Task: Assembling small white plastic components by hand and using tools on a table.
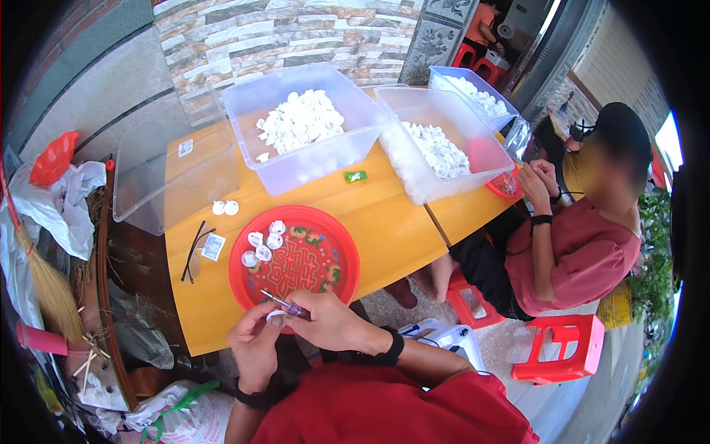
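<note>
Red sleeves fill the lower edge, and from them both hands meet just over the near rim of the red plate (347, 255). Left hand (255, 348): grip narrow, closed on a small white piece (275, 315) pinched at the fingertips. Right hand (329, 322): grip closed on a thin tool (285, 305) with a metal tip and a purple handle; the tip points left, away from the grip, and lies just above the white piece. Whether tip and piece touch cannot be told.

Beyond the grips, on the far left part of the plate, lies a cluster of small white pieces (262, 244), round and pale. Two more white pieces (225, 208) lie on the wooden counter (392, 222) past the plate rim. Left of the grips, a pair of dark glasses (194, 250) and a small white tag (213, 247) sit near the counter's left edge. Open counter remains right of the plate up to the seam.

Further out stand clear bins of white pieces (299, 122), and a small green wrapper (356, 176) just beside them. A second person (584, 244) sits well to the right.
</note>
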{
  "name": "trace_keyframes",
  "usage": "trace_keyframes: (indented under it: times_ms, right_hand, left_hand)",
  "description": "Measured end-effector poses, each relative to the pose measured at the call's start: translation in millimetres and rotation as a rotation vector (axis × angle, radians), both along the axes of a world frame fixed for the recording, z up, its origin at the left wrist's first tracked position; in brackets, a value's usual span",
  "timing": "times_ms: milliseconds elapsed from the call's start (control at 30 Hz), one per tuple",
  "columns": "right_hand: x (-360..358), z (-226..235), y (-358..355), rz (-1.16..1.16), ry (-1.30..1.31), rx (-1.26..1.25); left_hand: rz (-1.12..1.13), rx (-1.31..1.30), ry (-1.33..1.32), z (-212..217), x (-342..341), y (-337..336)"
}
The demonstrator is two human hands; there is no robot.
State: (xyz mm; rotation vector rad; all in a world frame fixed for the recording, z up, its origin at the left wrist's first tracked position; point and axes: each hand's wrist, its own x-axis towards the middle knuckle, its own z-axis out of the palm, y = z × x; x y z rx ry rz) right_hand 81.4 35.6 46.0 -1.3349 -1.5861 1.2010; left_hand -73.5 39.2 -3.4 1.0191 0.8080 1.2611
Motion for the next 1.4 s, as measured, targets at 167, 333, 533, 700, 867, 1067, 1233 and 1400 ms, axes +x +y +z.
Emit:
trace_keyframes:
  times_ms: [167,333,533,700,867,1067,1233,1400]
  right_hand:
    - [-4,-10,-2,-0.076,0.034,-0.034]
    - [-1,-15,1,-0.106,0.031,0.022]
    - [7,-1,-4,-0.125,0.220,-0.088]
    - [9,2,-9,-0.069,0.097,-0.031]
    - [0,2,-9,-0.087,0.115,0.027]
    - [-3,-1,-8,-0.121,0.116,-0.047]
    - [-2,3,-4,-0.120,0.099,-0.020]
    - [2,2,-6,-0.089,0.056,0.038]
  left_hand:
    - [0.021,-0.050,-0.029,5,5,-6]
    - [-0.010,-0.047,0.010,1,-2,-9]
    - [-0.062,-0.130,-0.288,2,-2,0]
    - [-0.219,-0.160,-0.410,3,-8,-1]
    - [-0.146,-0.106,-0.361,0,-5,-5]
    - [-0.134,-0.066,-0.340,4,-2,-1]
    - [-0.128,-0.078,-0.338,6,0,-2]
    - [-0.149,0.010,-0.167,1,-3,-2]
